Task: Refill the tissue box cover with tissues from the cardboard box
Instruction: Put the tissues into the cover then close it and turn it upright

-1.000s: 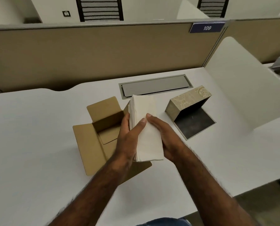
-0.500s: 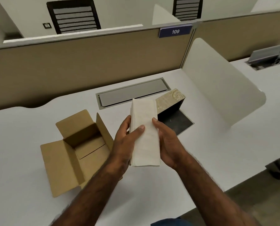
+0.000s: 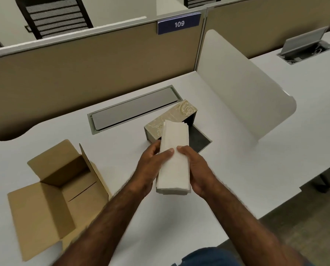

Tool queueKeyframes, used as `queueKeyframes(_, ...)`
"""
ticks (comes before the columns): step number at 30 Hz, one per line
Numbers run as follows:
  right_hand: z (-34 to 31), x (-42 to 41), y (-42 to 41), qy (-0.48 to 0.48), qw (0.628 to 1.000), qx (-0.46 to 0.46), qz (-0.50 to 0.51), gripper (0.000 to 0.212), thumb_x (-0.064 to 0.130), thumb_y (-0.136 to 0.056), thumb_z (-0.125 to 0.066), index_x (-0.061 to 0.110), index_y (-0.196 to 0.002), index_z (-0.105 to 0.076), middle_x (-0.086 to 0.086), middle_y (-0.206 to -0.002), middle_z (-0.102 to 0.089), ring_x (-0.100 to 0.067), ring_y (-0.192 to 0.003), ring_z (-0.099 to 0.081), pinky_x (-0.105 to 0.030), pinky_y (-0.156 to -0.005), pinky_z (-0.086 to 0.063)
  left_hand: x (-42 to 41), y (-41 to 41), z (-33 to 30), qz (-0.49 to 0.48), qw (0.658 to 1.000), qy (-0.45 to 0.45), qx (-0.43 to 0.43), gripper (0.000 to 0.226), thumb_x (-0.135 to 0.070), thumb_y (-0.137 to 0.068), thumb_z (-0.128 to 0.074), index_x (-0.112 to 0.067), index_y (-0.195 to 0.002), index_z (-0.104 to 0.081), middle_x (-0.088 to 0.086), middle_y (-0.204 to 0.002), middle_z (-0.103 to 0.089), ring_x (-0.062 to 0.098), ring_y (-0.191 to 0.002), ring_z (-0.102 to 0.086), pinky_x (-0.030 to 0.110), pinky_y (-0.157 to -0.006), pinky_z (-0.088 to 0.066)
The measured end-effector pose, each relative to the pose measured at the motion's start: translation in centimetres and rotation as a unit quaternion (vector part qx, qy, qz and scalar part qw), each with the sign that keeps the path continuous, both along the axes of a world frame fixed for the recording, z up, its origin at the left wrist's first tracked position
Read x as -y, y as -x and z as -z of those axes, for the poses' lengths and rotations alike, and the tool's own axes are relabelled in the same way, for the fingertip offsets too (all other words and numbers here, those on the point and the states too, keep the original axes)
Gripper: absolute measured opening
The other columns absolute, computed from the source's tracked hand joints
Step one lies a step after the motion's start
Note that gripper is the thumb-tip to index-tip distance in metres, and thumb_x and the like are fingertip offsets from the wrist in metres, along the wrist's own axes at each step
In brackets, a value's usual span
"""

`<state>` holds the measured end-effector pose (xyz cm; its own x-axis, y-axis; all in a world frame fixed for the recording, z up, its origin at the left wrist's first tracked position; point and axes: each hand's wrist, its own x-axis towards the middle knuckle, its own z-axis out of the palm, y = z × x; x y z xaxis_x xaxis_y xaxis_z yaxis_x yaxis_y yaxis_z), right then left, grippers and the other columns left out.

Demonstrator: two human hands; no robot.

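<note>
Both hands hold a white stack of tissues (image 3: 174, 158) up above the white desk (image 3: 237, 169), the left hand (image 3: 152, 166) wrapped around its left side with the thumb pressed on top, and the right hand (image 3: 196, 169) wrapped around its right side the same way. The far end of the stack sits in front of the tissue box cover (image 3: 171, 118), which lies open on the desk just behind the stack. The brown cardboard box (image 3: 52, 192) sits open and looks empty, well off to the left of the stack.
</note>
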<state>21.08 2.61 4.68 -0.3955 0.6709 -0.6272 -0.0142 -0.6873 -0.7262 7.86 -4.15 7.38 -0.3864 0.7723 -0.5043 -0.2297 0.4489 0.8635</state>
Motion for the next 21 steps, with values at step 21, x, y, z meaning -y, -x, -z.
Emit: queueKeyframes(21,3.4,-6.5,-2.5,-0.006,0.990,0.133,0.050,0.063,0.055,-0.092,-0.079,0.025,-0.142,-0.056,-0.004,-0.126,-0.075,-0.026,-0.110,-0.073,-0.036,-0.067,-0.054,-4.1,-2.1,8.0,-0.061,0.956,0.104,0.267,0.051,-0.033,-0.083,-0.087,-0.015,-0.128,-0.069,0.019,-0.124,-0.076,0.037,-0.121,-0.069,0.058,-0.095,-0.062)
